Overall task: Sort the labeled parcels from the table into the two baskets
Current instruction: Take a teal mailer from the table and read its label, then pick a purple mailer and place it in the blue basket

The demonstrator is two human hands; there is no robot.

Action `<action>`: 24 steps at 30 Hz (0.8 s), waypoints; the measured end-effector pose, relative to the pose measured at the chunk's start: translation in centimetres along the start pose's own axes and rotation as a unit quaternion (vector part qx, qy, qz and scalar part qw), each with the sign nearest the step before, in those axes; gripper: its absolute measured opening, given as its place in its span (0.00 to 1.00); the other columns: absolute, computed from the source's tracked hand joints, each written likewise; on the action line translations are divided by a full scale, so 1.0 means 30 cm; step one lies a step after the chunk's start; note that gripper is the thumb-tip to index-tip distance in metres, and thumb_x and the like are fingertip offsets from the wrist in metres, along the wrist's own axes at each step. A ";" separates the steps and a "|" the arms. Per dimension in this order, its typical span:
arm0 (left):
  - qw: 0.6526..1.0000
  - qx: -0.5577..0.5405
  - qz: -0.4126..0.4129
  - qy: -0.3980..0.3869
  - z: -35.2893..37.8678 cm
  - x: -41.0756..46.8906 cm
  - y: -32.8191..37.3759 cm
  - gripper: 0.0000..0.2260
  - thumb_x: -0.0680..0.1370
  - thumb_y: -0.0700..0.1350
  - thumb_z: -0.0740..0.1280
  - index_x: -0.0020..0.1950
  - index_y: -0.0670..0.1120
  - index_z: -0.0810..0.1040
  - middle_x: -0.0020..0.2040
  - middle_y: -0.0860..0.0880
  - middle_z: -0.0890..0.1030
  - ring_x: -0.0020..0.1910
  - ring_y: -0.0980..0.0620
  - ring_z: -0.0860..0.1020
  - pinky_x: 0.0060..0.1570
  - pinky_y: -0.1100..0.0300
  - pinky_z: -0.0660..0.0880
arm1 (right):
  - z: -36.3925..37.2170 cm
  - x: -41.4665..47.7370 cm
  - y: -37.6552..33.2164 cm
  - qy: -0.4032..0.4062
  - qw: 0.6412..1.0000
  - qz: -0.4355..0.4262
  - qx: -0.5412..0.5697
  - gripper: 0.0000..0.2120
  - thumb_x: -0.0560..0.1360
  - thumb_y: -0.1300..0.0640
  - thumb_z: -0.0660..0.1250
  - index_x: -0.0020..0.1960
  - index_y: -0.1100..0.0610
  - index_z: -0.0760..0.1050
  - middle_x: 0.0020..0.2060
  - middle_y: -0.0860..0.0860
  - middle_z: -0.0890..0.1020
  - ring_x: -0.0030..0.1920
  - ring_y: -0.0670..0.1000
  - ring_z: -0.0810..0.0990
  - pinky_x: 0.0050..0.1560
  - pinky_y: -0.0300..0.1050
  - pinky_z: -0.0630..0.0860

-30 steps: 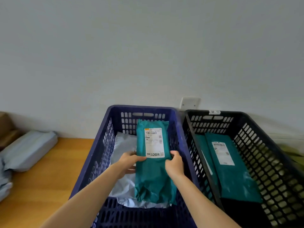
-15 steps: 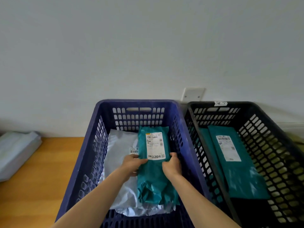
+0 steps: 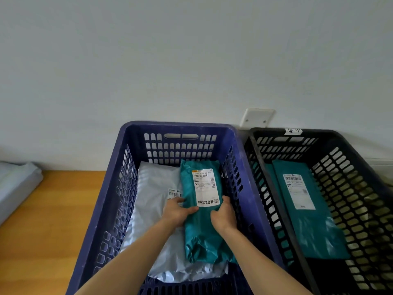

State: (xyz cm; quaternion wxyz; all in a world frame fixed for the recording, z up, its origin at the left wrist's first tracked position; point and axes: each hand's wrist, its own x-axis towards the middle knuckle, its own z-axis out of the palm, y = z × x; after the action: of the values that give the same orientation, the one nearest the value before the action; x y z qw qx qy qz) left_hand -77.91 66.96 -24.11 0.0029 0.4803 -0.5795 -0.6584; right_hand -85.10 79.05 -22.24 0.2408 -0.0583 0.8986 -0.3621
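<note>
The wooden table [image 3: 53,209] carries the blue basket [image 3: 180,125], which stands against a plain pale wall [image 3: 191,60]. Inside that basket I hold the teal parcel [image 3: 202,237], label up: my left grip [image 3: 177,212] curls on its left edge and my right grip [image 3: 224,216] on its right. A second ago the parcel stood higher; now it lies on the grey mailer [image 3: 153,199]. There are two baskets, with the black basket [image 3: 274,131] just right of the blue one. The blue basket holds two parcels and the black one two overlapped teal parcels [image 3: 312,231]. Left of the blue basket lie stacked grey mailers [image 3: 17,184], too blurred to count.
</note>
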 end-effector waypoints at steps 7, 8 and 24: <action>0.999 0.043 0.017 -0.004 0.003 -0.012 0.004 0.32 0.66 0.44 0.80 0.66 0.41 0.71 0.57 0.42 0.80 0.51 0.45 0.81 0.52 0.49 0.80 | -0.010 -0.012 -0.019 0.003 0.999 -0.046 -0.011 0.22 0.74 0.68 0.63 0.67 0.58 0.67 0.63 0.54 0.74 0.59 0.55 0.76 0.56 0.48 0.76; 0.999 0.045 0.017 -0.009 -0.001 -0.019 0.006 0.32 0.66 0.43 0.80 0.66 0.41 0.71 0.58 0.41 0.80 0.53 0.44 0.81 0.53 0.47 0.79 | -0.015 -0.012 -0.026 0.005 0.999 -0.050 -0.016 0.21 0.74 0.67 0.64 0.66 0.58 0.68 0.62 0.54 0.74 0.59 0.56 0.76 0.55 0.48 0.76; 0.980 0.093 0.160 0.068 -0.240 -0.350 0.234 0.25 0.75 0.47 0.72 0.70 0.45 0.69 0.55 0.44 0.80 0.46 0.50 0.78 0.43 0.59 0.77 | -0.102 -0.123 -0.247 -0.024 0.974 -0.223 0.039 0.22 0.77 0.65 0.61 0.70 0.57 0.65 0.64 0.57 0.73 0.53 0.55 0.76 0.46 0.44 0.73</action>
State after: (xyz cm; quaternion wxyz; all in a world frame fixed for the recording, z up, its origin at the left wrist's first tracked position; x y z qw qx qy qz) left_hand -71.55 65.08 -11.16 0.1034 0.4231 -0.7059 -0.5585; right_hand -83.83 76.57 -13.87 0.1776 -0.2569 0.8421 -0.4397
